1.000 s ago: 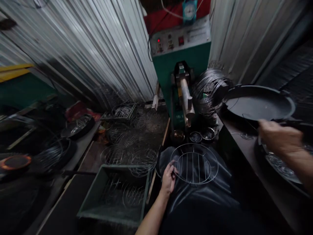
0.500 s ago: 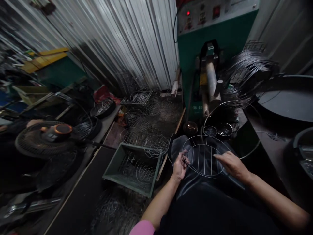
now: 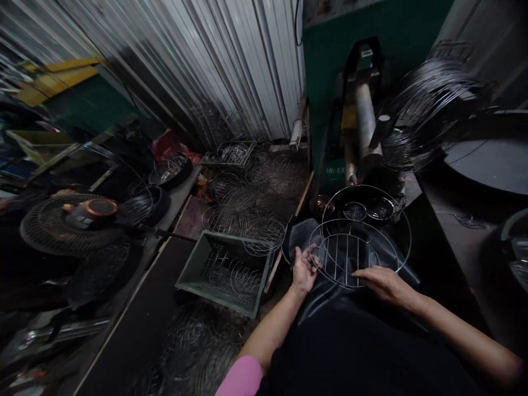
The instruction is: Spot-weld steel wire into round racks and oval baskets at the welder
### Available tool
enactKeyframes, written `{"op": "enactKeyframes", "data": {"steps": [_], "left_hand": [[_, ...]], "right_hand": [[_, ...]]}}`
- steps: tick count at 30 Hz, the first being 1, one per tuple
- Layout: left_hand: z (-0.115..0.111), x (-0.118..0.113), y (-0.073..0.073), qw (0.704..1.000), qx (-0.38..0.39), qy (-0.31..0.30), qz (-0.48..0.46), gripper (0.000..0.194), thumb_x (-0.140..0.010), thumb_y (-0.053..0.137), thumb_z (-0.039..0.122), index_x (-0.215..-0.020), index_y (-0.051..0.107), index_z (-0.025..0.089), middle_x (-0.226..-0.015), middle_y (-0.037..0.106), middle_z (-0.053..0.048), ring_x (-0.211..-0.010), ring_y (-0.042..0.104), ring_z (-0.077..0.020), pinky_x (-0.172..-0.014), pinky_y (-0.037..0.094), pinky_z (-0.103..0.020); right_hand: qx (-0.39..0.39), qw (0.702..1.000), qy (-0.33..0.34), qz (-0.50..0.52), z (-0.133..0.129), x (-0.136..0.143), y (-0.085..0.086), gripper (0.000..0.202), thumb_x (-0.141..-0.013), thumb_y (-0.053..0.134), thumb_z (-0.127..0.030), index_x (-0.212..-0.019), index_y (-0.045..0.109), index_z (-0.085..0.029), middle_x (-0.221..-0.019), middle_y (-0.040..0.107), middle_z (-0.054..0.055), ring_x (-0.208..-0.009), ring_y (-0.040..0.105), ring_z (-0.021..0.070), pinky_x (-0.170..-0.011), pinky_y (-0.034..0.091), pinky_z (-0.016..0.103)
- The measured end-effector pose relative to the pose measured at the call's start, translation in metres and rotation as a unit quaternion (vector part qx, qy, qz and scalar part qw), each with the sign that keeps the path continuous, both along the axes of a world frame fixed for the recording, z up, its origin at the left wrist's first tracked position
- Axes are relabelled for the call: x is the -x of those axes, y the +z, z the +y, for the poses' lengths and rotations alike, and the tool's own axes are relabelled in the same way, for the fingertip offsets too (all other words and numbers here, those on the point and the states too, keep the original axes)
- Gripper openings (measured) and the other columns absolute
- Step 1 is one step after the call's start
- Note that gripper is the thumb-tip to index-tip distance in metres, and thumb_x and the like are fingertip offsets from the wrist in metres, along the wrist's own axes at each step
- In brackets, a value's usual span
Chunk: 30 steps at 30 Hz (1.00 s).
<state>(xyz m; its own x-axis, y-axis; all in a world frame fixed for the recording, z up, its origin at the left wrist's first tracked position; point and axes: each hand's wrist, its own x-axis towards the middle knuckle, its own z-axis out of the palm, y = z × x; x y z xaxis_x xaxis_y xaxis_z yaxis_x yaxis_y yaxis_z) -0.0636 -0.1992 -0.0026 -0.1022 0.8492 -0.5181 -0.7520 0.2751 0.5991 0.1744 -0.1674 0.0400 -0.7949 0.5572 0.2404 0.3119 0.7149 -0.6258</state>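
Observation:
A round wire rack (image 3: 347, 258) with parallel bars lies over the dark apron on my lap. My left hand (image 3: 304, 270) is at its left rim, palm up, with fingers partly spread under the wire. My right hand (image 3: 381, 281) is closed at the rack's lower right, thumb and fingers together near the bars. A larger plain wire ring (image 3: 410, 236) overlaps the rack and rises behind it toward the machine. Where the ring and rack touch is hard to make out.
Ahead stands a green machine (image 3: 330, 99) with metal cylinders. A green crate (image 3: 218, 305) holding wire racks is at the left, beside racks heaped on the floor. Coiled wire (image 3: 437, 93) sits at the right. A fan (image 3: 70, 225) stands far left.
The wire ring has moved left and down, now overlapping the rack more. My right hand has shifted slightly left and lower along the rack. The view has tilted down a little.

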Motion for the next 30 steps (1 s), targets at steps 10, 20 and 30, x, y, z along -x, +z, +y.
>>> {"op": "enactKeyframes", "data": {"steps": [10, 20, 30], "left_hand": [[0.000, -0.002, 0.000, 1.000, 0.009, 0.001, 0.001, 0.065, -0.077, 0.038, 0.068, -0.105, 0.059, 0.012, -0.056, 0.049, -0.001, -0.050, 0.047, -0.0097, -0.041, 0.020, -0.019], [0.003, -0.004, 0.005, 0.999, 0.040, 0.025, -0.014, 0.052, -0.079, 0.046, 0.059, -0.096, 0.060, 0.012, -0.053, 0.045, 0.002, -0.044, 0.040, -0.0070, -0.045, 0.030, -0.020], [0.022, -0.012, 0.037, 0.998, 0.058, 0.013, -0.014, 0.024, -0.076, 0.065, 0.035, -0.084, 0.060, 0.013, -0.059, 0.049, 0.003, -0.044, 0.037, -0.0030, -0.046, 0.034, -0.018]], "right_hand": [[0.067, 0.998, -0.010, -0.007, -0.001, 0.002, 0.015, 0.030, -0.091, 0.036, -0.021, -0.107, 0.060, -0.020, -0.086, 0.068, 0.007, -0.074, 0.065, 0.0158, -0.066, 0.051, 0.027], [-0.030, 0.988, 0.112, -0.100, -0.003, -0.001, 0.017, 0.031, -0.089, 0.035, -0.020, -0.104, 0.062, -0.023, -0.068, 0.060, 0.003, -0.061, 0.053, 0.0138, -0.063, 0.040, 0.029], [-0.104, 0.984, -0.125, -0.067, -0.017, -0.031, 0.024, 0.023, -0.089, 0.043, -0.032, -0.096, 0.063, -0.022, -0.107, 0.061, 0.011, -0.093, 0.059, 0.0220, -0.079, 0.049, 0.038]]}}
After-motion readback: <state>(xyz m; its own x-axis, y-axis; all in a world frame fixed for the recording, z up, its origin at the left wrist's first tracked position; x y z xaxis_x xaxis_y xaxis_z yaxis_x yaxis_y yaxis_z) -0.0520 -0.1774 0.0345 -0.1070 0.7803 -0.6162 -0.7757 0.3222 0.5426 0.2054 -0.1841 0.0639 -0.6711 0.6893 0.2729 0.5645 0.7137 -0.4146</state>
